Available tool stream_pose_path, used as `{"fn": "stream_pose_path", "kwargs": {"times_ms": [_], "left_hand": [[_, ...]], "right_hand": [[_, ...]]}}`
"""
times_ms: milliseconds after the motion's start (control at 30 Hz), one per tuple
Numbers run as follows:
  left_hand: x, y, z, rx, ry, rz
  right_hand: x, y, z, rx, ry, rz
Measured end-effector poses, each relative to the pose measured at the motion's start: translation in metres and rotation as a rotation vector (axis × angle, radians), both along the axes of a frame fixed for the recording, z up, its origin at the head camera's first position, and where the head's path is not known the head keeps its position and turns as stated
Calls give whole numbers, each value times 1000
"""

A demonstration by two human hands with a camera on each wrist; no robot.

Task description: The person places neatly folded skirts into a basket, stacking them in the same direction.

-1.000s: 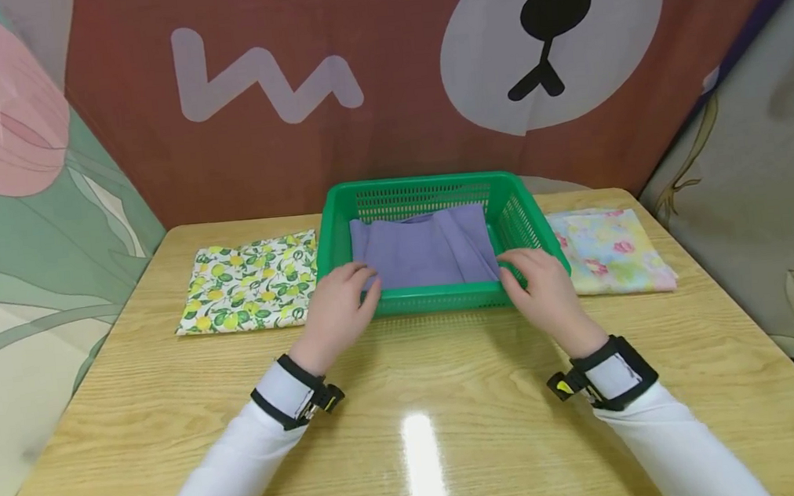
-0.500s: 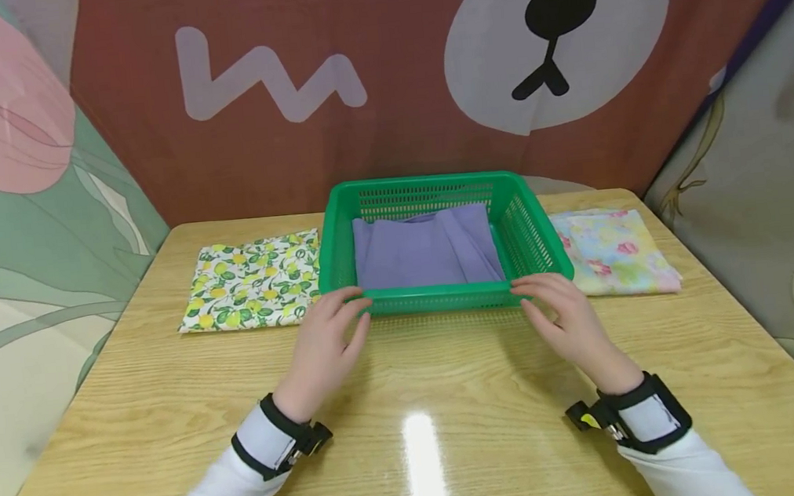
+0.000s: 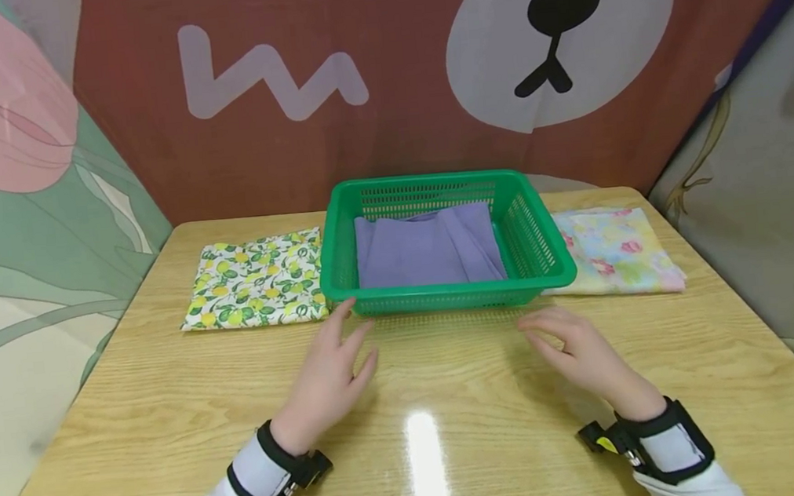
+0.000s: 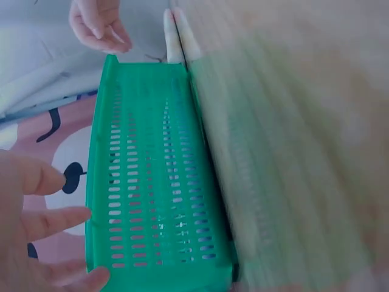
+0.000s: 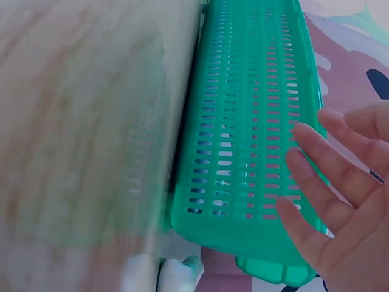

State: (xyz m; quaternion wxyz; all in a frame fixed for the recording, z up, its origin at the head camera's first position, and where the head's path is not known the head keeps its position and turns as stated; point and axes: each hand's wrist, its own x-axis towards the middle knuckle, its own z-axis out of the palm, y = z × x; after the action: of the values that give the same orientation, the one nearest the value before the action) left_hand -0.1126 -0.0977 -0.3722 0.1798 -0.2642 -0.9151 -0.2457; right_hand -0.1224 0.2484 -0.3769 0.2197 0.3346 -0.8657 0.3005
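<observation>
Fingers [image 5: 316, 188] of the left hand [image 3: 320, 388] and right hand [image 3: 587, 353] spread apart near the front of the green basket [image 3: 447, 296]; inside lies purple cloth [image 3: 418, 250], with lemon-print cloth [image 3: 254, 284] left, pastel cloth [image 3: 617, 252] right, on the worktop [image 3: 513, 443].

Table [image 3: 481, 398], basket [image 3: 444, 297], lemon-print cloth [image 3: 254, 282], pastel cloth [image 3: 617, 252]

You've got no readable txt, nos. or brands in any of the 3 views. You can't tell if the white zigzag [image 3: 279, 83] on the brown backdrop [image 3: 388, 142] is lettering or just deco.
</observation>
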Motion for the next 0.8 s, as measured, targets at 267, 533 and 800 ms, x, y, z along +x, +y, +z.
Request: {"fn": "stream_pose_path", "kwargs": {"times_ms": [267,533,800], "left_hand": [[3,3,-9,-191,-124,-91],[9,0,-11,-394,-573,-86],[9,0,-12,-362,-606,-73]], "right_hand": [[7,4,-8,109,-152,-27],[14,3,-17,252,-364,0],[14,5,-21,334,-478,-27]]}}
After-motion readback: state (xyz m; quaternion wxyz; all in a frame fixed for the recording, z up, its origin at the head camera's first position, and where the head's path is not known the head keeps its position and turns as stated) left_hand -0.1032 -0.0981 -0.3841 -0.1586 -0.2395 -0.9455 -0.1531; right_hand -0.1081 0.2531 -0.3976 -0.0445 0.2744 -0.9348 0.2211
